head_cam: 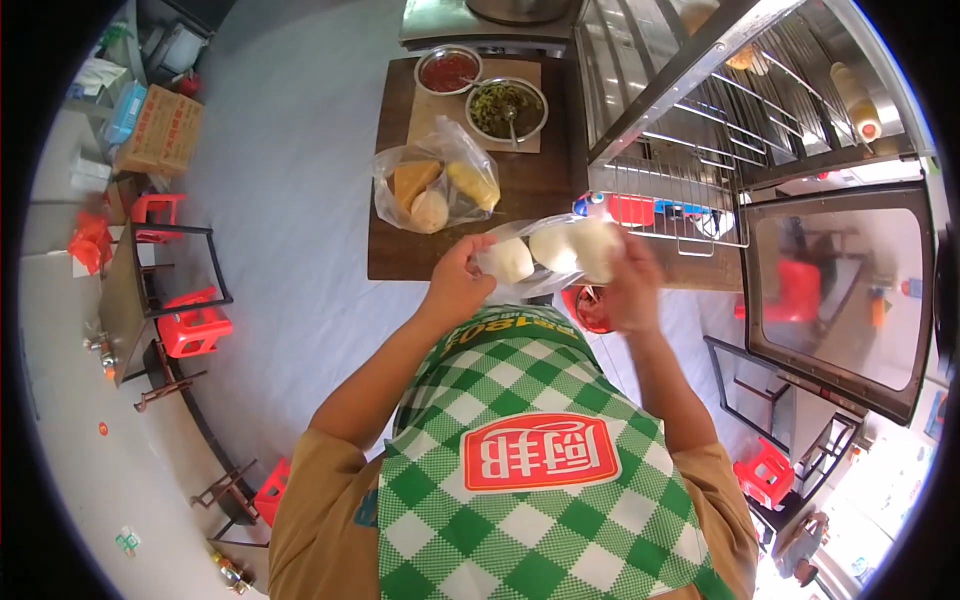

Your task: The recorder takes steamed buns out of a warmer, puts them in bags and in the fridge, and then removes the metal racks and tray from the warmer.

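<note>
A clear plastic bag (547,280) with three white steamed buns (553,248) in a row is stretched between my hands, just over the near edge of the brown table (525,184). My left hand (466,277) grips the bag's left end beside the leftmost bun. Around the right end, my right hand (634,281) is blurred but holds the bag by the rightmost bun. Farther back on the table lie clear bags, one holding an orange-brown wedge (415,182) and a round pale bun (429,211), the other a yellowish item (472,186).
Bowls of red sauce (448,71) and chopped greens (496,109) stand at the table's back. A metal cabinet with wire racks (675,191) rises on the right, its glazed door (836,292) swung outward. Red stools (193,322) stand at left; another person (801,551) is far off, lower right.
</note>
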### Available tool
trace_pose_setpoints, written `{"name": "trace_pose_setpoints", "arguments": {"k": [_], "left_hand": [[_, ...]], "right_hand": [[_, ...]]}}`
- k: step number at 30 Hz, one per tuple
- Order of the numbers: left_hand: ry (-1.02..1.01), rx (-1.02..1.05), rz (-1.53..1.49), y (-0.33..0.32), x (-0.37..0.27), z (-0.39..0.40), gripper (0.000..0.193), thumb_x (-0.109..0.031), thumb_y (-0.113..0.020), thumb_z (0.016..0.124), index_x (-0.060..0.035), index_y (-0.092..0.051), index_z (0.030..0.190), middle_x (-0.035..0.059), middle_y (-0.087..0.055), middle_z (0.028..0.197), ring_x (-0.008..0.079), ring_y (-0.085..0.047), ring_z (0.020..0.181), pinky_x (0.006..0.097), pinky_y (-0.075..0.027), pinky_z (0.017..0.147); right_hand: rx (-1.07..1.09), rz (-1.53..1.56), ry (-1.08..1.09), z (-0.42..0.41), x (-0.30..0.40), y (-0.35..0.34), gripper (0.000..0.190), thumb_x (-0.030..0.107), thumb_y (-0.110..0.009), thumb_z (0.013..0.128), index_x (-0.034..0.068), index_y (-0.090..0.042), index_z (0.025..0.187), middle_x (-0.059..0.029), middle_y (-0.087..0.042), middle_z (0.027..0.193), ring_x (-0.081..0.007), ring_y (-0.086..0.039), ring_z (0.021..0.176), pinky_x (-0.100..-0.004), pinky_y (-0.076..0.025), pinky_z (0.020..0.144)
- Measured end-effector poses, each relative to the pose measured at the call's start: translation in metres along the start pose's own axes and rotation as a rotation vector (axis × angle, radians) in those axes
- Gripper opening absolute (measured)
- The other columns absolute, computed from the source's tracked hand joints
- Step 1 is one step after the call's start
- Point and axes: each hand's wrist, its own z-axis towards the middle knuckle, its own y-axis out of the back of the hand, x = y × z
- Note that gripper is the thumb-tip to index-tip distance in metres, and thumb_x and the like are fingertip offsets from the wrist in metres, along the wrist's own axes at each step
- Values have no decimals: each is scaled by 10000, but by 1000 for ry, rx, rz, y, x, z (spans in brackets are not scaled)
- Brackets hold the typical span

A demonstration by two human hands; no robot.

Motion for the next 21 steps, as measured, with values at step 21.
{"name": "trace_pose_setpoints", "arguments": {"k": [21], "left_hand": [[84,-93,-47,18,-4,-4,460,44,-632,833,29,-549,1285,75,-624,1164,88,-617,881,241,-519,755]], "right_hand": [[350,-1151,702,30,56,-14,235,101,-790,769,44,-702,979,-151,-714,996,-350,-681,996,-412,-576,813]]}}
